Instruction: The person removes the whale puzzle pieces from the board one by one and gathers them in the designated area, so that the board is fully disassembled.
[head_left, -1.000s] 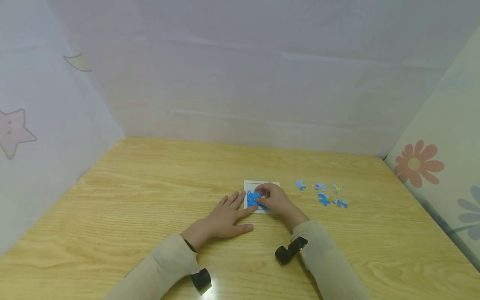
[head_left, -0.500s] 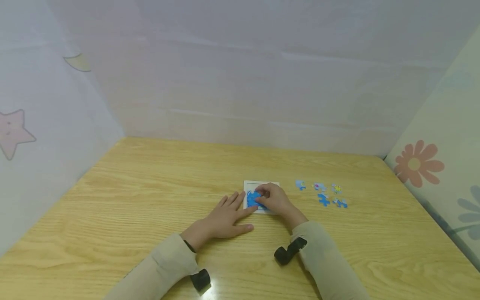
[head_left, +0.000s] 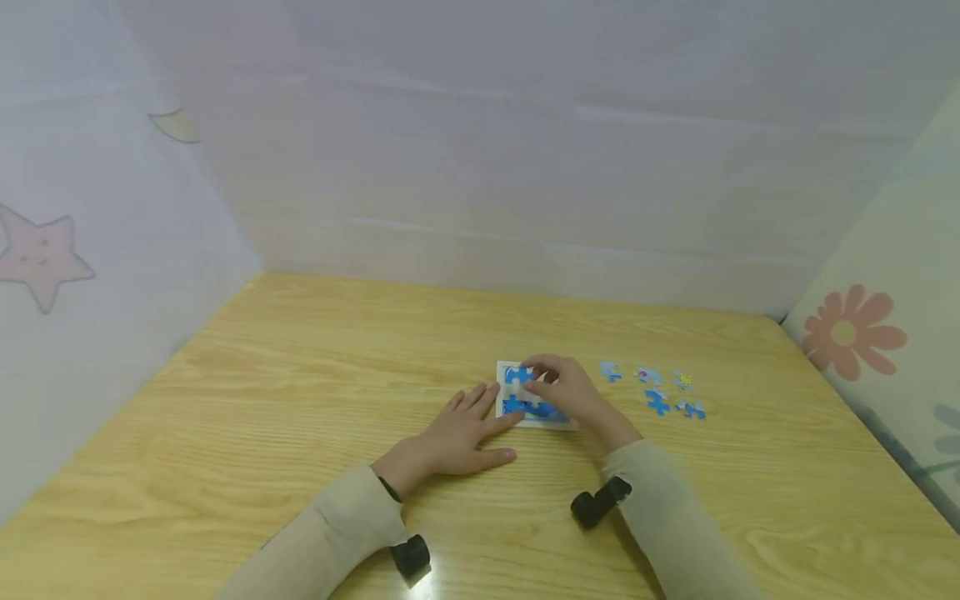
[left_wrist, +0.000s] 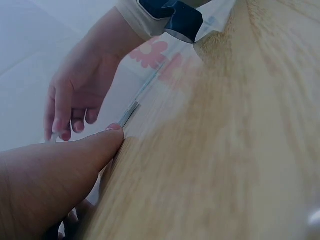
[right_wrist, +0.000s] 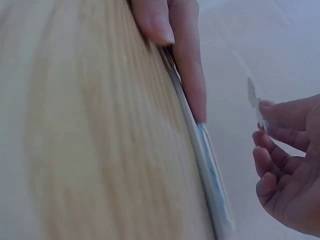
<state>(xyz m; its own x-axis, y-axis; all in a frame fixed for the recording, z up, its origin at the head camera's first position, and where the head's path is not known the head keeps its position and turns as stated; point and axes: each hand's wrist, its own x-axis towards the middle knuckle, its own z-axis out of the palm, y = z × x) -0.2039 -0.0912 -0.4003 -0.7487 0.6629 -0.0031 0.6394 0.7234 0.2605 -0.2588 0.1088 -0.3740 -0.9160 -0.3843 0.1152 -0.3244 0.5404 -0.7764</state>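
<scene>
A pale-sided puzzle piece [right_wrist: 252, 93] is held aloft, just over the white-rimmed tray [head_left: 551, 426]; blue pieces [head_left: 547, 411] are laid inside, five loose pieces [head_left: 657, 403] are spread off right.

Head view: soft, even, middling light; exact source can't be told. Small bright glare spot on near side of the desk [head_left: 300, 375]. Soft dark shadow on the desk, hugging the right sleeve [head_left: 671, 521]. Backdrop [head_left: 480, 150] behind the desk greyish, low contrast. Puzzle pieces [head_left: 657, 403] toward the desk's right end soft, prints hard to read. Both wrist views dimmer, bluish cast; desk grain blurred, background beyond the desk pale, washed out.
</scene>
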